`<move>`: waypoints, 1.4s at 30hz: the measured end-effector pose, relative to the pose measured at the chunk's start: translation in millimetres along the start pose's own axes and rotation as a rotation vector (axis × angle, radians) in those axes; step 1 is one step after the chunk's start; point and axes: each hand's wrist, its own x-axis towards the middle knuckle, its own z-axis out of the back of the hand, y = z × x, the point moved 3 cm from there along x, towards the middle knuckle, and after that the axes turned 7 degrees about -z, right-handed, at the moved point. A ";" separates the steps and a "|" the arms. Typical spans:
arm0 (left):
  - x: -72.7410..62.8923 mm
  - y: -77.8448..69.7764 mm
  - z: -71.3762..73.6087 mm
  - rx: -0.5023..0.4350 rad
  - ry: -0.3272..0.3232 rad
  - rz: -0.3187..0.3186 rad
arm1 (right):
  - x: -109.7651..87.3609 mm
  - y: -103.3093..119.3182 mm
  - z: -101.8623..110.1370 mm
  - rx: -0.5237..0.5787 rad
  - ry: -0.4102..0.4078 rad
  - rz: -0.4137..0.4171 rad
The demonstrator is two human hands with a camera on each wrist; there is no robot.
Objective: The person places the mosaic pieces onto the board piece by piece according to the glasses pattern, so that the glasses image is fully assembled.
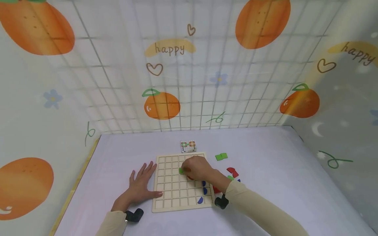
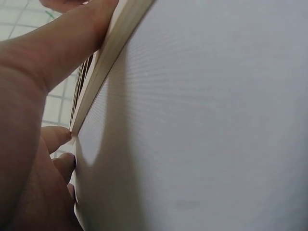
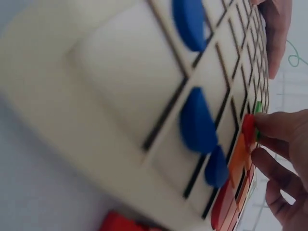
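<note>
A wooden grid board (image 1: 168, 205) lies on the table. My left hand (image 1: 141, 187) is spread along its left side, the thumb on the board and the fingers at its edge, as the left wrist view also shows. Over the upper middle of the grid, my right hand (image 1: 197, 167) pinches a green square (image 1: 181, 170), partly hidden by the fingertips. A red piece (image 3: 248, 129) and an orange piece (image 3: 237, 161) sit in cells close to those fingers. Blue half-round pieces (image 3: 197, 120) stand along the board's right part, with another blue piece (image 1: 200, 200) near the bottom right.
Behind the board lies a small printed pattern card (image 1: 188, 146). To the right are two green squares (image 1: 221, 156), red pieces (image 1: 232, 171) and other loose pieces, some partly behind the right forearm. A patterned curtain (image 1: 192, 82) hangs beyond the table (image 1: 265, 157).
</note>
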 end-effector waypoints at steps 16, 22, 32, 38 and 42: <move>-2.5 -2.3 -0.6 -0.002 -0.009 -0.015 | -64.8 -46.4 32.7 0.058 0.077 -0.287; -6.8 0.3 6.0 -0.023 0.010 -0.035 | -83.4 -82.6 39.6 -0.038 -0.042 -0.342; -6.6 6.0 14.5 -0.140 0.011 -0.090 | -60.5 -109.8 37.6 -0.120 0.000 -0.280; -5.3 7.8 12.9 -0.107 -0.007 -0.101 | -37.5 -105.8 45.7 -0.257 0.052 -0.219; -4.9 8.2 13.4 -0.081 -0.020 -0.114 | -20.8 -84.6 50.1 -0.189 -0.004 -0.190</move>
